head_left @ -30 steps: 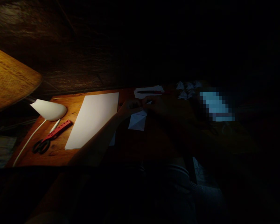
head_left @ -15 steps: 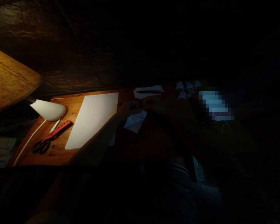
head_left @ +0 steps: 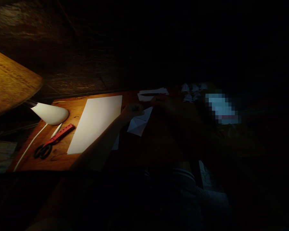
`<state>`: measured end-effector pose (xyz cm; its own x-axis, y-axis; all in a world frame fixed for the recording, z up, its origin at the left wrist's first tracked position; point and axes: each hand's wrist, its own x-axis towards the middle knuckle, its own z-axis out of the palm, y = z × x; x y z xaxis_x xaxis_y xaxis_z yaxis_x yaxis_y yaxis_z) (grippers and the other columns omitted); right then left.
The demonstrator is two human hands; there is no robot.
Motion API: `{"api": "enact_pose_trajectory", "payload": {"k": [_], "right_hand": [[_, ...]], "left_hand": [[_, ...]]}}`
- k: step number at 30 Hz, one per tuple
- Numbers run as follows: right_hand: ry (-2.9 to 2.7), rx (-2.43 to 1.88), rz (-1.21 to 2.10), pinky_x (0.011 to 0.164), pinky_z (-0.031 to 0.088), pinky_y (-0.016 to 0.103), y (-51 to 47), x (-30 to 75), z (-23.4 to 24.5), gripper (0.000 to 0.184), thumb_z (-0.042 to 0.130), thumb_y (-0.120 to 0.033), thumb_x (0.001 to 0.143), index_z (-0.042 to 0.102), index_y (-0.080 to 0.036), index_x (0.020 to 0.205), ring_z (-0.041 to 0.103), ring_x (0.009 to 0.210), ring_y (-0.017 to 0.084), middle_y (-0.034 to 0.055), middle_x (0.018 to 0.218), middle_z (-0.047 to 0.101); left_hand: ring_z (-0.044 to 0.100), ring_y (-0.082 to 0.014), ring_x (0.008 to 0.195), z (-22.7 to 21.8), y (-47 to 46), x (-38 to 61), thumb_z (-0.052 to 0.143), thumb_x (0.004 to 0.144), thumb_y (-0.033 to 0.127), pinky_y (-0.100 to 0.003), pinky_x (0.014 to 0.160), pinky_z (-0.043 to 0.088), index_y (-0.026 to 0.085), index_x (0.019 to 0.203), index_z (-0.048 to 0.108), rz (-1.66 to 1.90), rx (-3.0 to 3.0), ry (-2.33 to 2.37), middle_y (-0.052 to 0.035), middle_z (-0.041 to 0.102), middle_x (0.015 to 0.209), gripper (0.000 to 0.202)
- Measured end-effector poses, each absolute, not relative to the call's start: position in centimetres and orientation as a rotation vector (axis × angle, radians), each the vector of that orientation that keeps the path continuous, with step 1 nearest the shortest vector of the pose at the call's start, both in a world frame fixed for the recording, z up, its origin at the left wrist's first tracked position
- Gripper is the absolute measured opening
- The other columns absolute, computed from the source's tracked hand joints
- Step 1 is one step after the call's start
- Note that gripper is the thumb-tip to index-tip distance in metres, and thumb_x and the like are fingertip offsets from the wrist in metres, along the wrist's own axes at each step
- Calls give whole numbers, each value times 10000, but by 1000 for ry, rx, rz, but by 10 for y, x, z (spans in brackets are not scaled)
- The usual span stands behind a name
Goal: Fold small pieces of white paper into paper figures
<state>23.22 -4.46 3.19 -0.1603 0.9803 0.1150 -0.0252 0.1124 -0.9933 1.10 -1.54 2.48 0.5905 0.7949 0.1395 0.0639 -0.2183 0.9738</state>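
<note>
A small white folded paper (head_left: 139, 125) with crease lines lies on the dim middle of the table, under my hands. My left hand (head_left: 133, 110) is closed on its upper left edge, the thumb reaching across the top. At the pointed upper right corner, the fingers of my right hand (head_left: 162, 102) are pinched together; deep shadow blurs their exact contact. Just behind the hands, a knife-like dark blade with a red handle (head_left: 150, 94) rests on a few white paper pieces (head_left: 144, 97).
Left of my forearm lies a stack of white sheets (head_left: 98, 122). Scissors with a red cover (head_left: 59, 134) and a white lamp part (head_left: 51, 114) are further left, beside a cord. Several folded paper shapes (head_left: 188, 97) and a pixelated bright screen (head_left: 223, 107) are at right.
My right hand has shifted slightly up and away from my left hand. More of the paper's upper right corner now shows between them. My left hand has hardly moved.
</note>
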Motion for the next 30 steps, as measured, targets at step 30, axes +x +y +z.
{"api": "enact_pose_trajectory", "payload": {"k": [30], "right_hand": [[-1347, -1008, 1351, 591, 376, 271, -44, 238, 32, 357, 876, -398, 659, 582, -209, 586, 487, 597, 122, -30, 597, 560]], "left_hand": [[436, -98, 599, 30, -14, 13, 811, 648, 307, -273, 586, 336, 185, 545, 533, 860, 1597, 698, 26, 498, 607, 321]]}}
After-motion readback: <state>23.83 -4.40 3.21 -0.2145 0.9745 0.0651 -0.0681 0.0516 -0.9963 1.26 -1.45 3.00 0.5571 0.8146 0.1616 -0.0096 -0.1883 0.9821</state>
